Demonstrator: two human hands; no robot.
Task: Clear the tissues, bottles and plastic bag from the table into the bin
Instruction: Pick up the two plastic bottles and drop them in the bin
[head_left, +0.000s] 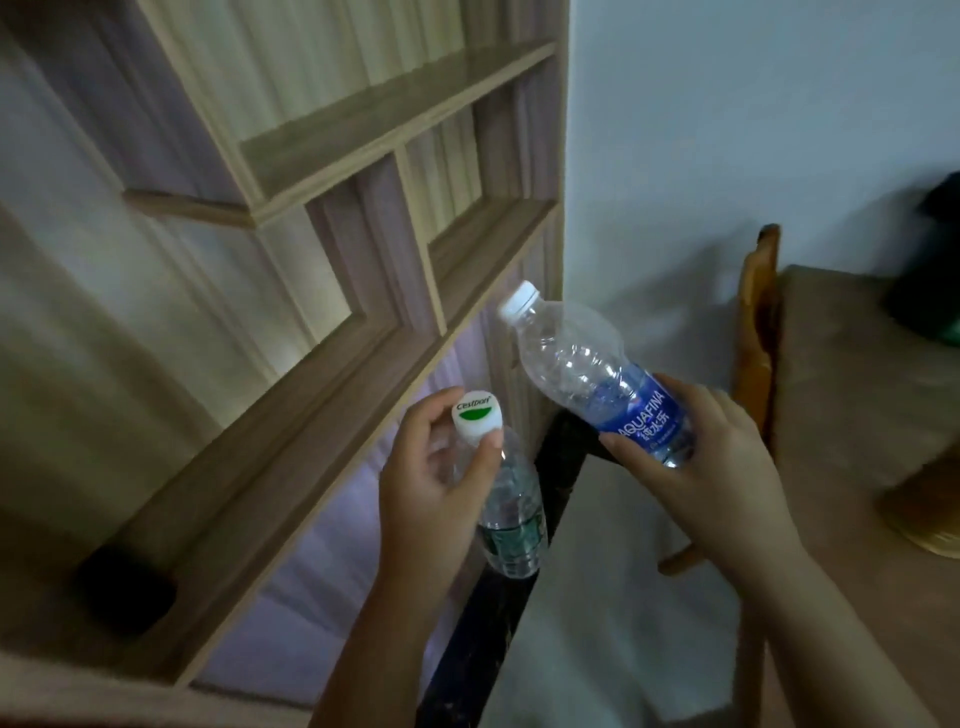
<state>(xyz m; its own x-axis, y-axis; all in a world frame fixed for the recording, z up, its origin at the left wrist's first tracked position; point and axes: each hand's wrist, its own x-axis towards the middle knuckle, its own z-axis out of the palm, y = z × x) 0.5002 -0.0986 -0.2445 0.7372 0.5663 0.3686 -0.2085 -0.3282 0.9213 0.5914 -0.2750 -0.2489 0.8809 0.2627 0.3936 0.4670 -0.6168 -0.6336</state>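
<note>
My left hand (431, 478) grips a clear plastic bottle with a green label (511, 514) by its neck, just under a white cap printed in green. The bottle hangs downward. My right hand (691, 457) is wrapped around the lower part of a clear bottle with a blue Aquafina label (582, 369). This one tilts up and to the left, its white cap toward the shelving. Both bottles look empty. No bin, tissues or plastic bag can be seen.
Wooden shelving (332, 312) fills the left side. A dark rail (498, 597) runs below my hands. At the right stand a table with a brown top (852, 374), a wooden chair back (758, 332), a dark object (930, 270) and a round wooden thing (930, 509).
</note>
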